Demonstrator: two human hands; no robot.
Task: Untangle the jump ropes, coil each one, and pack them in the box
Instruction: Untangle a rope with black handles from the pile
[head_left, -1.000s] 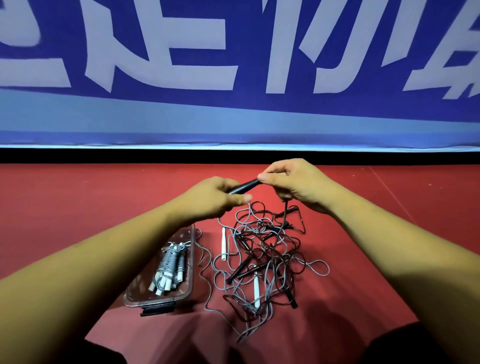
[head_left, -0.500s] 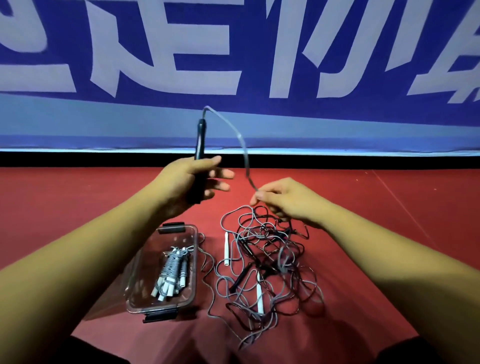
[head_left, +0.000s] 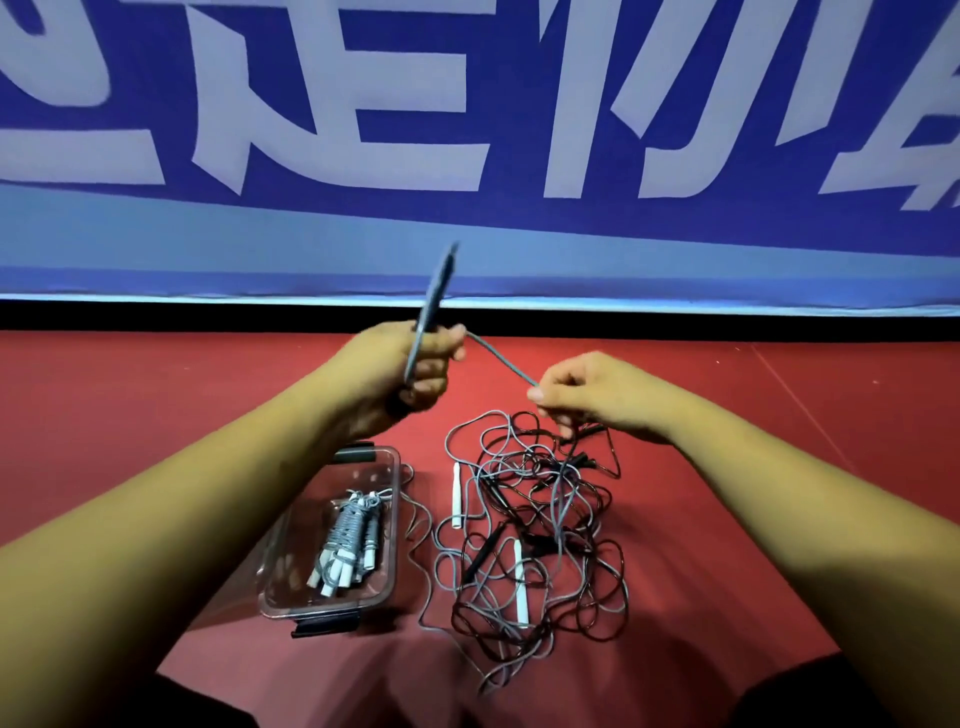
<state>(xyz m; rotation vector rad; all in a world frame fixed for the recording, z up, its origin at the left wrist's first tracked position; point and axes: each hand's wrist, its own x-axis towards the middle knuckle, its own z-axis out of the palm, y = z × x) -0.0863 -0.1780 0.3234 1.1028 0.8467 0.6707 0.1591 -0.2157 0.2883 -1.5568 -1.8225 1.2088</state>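
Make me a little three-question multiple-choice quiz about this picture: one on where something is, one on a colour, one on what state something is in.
1. Where does the clear plastic box sit relative to the tangled pile of ropes?
A. to its left
B. to its right
C. on top of it

2. What colour is the floor under the ropes?
A. green
B. red
C. white

3. What state is the jump rope inside the box in?
A. spread out loose
B. cut in pieces
C. coiled into a bundle

Answers:
1 A, the box stands on the floor to the left of the pile, below the left hand.
2 B, the mat shows red all round the box and pile.
3 C, its grey cord is wound tightly round the white handles, while the right hand pinches a cord from the pile.
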